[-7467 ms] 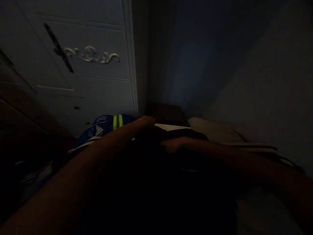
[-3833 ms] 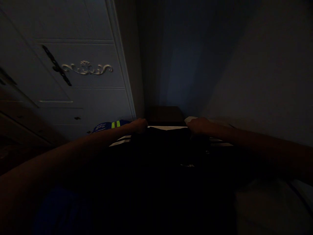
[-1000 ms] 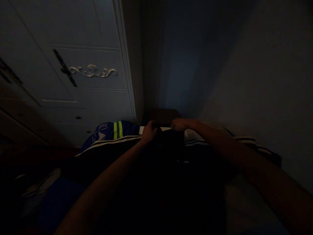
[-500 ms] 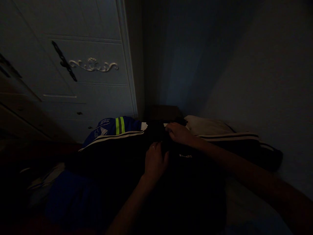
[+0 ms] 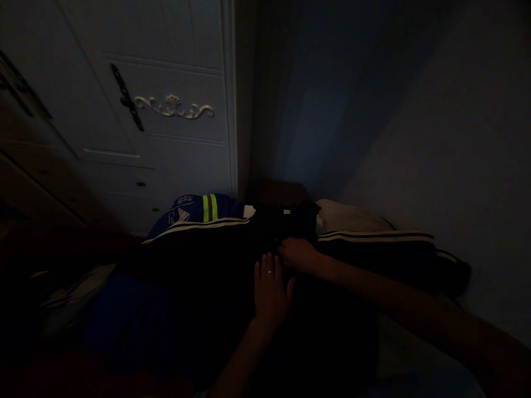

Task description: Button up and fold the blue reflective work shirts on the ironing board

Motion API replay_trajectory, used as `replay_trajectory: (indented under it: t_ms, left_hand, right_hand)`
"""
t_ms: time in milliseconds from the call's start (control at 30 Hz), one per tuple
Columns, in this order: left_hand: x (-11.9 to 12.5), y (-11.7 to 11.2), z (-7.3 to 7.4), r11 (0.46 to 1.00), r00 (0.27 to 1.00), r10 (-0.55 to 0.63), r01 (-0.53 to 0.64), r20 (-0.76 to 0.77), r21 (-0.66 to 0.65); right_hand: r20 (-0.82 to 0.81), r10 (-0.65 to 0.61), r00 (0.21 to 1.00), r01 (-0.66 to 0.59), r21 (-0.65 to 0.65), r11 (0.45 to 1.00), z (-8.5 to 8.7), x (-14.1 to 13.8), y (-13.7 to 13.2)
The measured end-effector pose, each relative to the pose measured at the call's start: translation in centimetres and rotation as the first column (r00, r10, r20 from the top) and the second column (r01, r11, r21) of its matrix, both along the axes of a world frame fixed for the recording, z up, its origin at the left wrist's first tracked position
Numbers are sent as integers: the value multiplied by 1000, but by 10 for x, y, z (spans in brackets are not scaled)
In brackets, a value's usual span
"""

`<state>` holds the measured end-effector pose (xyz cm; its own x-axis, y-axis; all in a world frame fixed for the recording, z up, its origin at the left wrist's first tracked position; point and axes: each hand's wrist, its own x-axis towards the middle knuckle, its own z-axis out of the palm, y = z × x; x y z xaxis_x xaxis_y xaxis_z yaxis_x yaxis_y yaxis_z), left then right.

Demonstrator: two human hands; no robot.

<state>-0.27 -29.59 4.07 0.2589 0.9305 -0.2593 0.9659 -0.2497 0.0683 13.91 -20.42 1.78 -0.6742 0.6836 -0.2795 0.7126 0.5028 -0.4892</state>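
A black jacket [image 5: 207, 254] with pale stripes along both sleeves lies spread out in front of me. My left hand [image 5: 271, 290] rests flat on its front, fingers stretched out, a ring on one of them. Just above and to the right, my right hand [image 5: 297, 254] is closed, its fingertips pinched at the jacket's front below the collar. Which part of the jacket they grip is too dark to see. Most detail of the black fabric is lost in shadow.
Behind the left sleeve lies a blue garment [image 5: 191, 210] with a yellow-green band. A pale cushion-like thing [image 5: 352, 215] sits behind the right sleeve. A white cabinet [image 5: 182, 166] stands at the back left, a wall [image 5: 448, 149] at the right. Blue cloth [image 5: 124, 315] shows lower left.
My right hand has come down from the collar to the jacket's front. My left hand has shifted slightly down and right and flattened out. The view has turned slightly left.
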Motion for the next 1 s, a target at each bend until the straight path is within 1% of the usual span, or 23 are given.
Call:
replay_trajectory:
  t_ms: [133,200,267,433,533,667,733,833,1000]
  left_hand:
    - [-2,-1,0,1000,1000,-8,8,1,4]
    - [-2,-2,1,1000,1000,-13,13,-5,8]
    - [-2,-2,1,1000,1000,-17,17,-10,11]
    - [-3,-5,-3,999,999,-20,21,-24,41]
    - [-4,-7,-8,997,1000,-12,13,-16,81]
    - [-6,-10,-12,994,1000,-15,17,-22,106]
    - [-6,-11,-12,994,999,-20,22,-26,104]
    - [-6,-11,-11,996,999,-25,27,-25,91]
    - [-8,-12,-13,996,1000,-25,26,-16,90]
  right_hand:
    - [18,25,1000,-26,57,998,-3,0,-9]
    - [21,-3,1000,2,63,998,-5,4,-8]
    - [10,-44,999,44,29,999,-7,8,-2]
    - [-42,-101,994,92,-172,981,-6,12,36]
    - [-5,-123,992,119,-203,972,-6,6,59]
    - [47,-127,991,135,-224,965,-9,-5,76]
    - [81,-148,986,162,-220,962,-11,-6,82]
    - [135,-236,962,257,-164,952,-14,1,96]
    - [151,-380,913,394,-76,916,-20,19,137]
